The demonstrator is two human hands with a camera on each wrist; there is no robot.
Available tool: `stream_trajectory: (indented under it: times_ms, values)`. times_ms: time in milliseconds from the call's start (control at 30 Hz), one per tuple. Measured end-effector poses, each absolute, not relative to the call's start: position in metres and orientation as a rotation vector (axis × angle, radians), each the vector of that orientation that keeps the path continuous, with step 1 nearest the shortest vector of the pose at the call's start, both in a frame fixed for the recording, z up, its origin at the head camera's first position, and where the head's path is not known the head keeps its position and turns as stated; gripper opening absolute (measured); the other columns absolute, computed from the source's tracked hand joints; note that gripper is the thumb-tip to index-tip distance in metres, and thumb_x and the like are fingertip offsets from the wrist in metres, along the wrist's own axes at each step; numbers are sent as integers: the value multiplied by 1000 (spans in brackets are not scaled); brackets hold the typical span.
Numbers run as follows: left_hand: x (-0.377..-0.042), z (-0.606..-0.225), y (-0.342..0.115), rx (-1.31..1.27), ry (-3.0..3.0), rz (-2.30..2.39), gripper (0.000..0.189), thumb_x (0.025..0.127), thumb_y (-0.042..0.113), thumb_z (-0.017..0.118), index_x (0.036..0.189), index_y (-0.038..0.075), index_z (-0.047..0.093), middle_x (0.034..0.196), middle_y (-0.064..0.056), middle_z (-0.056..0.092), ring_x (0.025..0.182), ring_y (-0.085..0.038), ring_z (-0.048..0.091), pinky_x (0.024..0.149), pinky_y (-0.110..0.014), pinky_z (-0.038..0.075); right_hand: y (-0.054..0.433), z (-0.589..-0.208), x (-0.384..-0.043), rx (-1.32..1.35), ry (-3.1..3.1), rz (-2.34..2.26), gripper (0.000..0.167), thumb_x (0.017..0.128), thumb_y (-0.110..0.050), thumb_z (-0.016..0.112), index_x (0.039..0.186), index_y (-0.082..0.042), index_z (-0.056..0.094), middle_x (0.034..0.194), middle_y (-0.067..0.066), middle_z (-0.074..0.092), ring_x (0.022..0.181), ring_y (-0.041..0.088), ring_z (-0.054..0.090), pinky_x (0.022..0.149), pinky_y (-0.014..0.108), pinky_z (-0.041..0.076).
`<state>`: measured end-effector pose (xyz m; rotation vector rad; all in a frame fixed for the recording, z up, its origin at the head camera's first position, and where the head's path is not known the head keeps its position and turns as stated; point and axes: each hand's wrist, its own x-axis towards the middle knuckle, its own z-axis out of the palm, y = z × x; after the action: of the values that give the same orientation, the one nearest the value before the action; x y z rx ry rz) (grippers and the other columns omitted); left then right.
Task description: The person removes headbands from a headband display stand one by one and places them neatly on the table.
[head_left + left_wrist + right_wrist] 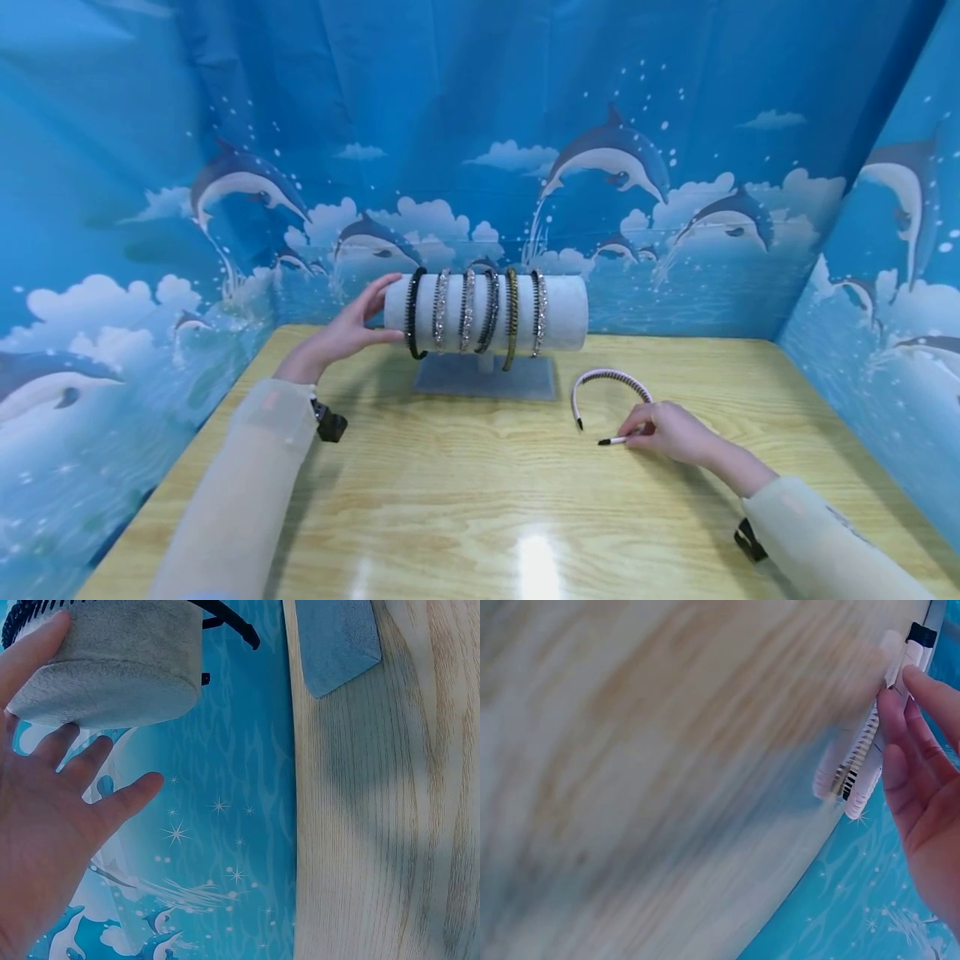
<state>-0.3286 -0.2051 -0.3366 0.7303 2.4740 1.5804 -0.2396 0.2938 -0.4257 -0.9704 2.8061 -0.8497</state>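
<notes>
At the left end of a grey padded headband stand [562,312], my left hand [348,333] holds the roll between thumb and fingers. In the left wrist view its outer fingers [135,796] spread apart beside the roll's round end [112,694]. Several headbands circle the roll; the black one [412,315] is nearest that hand. My right hand [675,432] pinches a pale pink headband [576,396] near one black-tipped end, low at the table. Dark coils show along the band's inner side [861,750].
The stand's flat grey base [483,379] rests toward the back of the wooden table [450,492]. Blue dolphin-print sheets [465,125] rise behind the table and along both sides.
</notes>
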Motion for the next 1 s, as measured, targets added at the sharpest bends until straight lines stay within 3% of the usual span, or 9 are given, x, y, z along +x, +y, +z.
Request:
stream_trajectory:
  times_ms: [300, 1000]
  values:
    - [-328, -336, -205, 729, 2477, 1579, 88, 90, 5, 69, 156, 28, 16, 158, -8, 23, 144, -30, 20, 110, -58, 26, 300, -429, -244, -897, 2870, -787, 8, 80, -16, 80, 82, -17, 73, 80, -13, 63, 70, 3, 56, 62, 25, 49]
    - [-329, -337, -206, 749, 2484, 1566, 87, 91, 6, 68, 157, 26, 15, 158, -9, 23, 143, -30, 21, 107, -55, 33, 320, -431, -274, -645, 2906, -798, 22, 74, -20, 85, 85, -11, 67, 87, -2, 62, 81, 17, 57, 75, 36, 49]
